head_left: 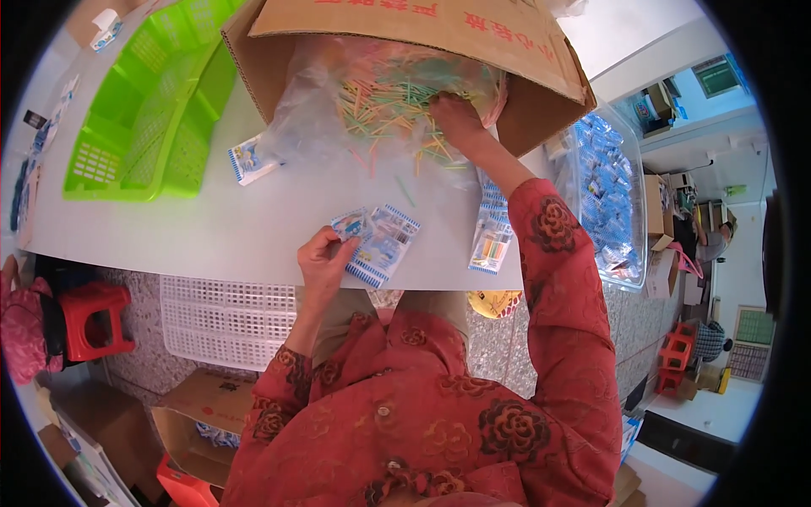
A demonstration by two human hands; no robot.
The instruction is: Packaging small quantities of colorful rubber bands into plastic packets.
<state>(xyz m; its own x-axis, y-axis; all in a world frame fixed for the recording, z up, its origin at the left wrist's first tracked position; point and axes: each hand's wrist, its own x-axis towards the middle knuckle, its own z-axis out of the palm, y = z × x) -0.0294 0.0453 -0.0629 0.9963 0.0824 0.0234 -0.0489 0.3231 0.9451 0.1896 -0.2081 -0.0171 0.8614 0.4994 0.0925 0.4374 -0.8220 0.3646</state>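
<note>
My left hand [321, 258] pinches a small blue-and-white packet [348, 224] between thumb and fingers, just above the table. Partly under that packet lies a pile of flat blue-and-white packets [387, 242] near the table's front edge. Farther off, my right hand [457, 121] reaches into a heap of thin pink, green and yellow sticks [384, 106]. Its fingers are curled down among the sticks, and what they grip is hidden. The heap spills from a clear plastic bag [304, 114] inside a cardboard box [532, 72] lying with its mouth toward me.
A green plastic basket [182, 144] stands at the left. At the right, a clear tub [639, 211] holds many blue packets. More packets [492, 241] lie beside my right forearm, another [252, 160] near the basket. Below the table are a white crate [228, 317] and red stool [95, 313].
</note>
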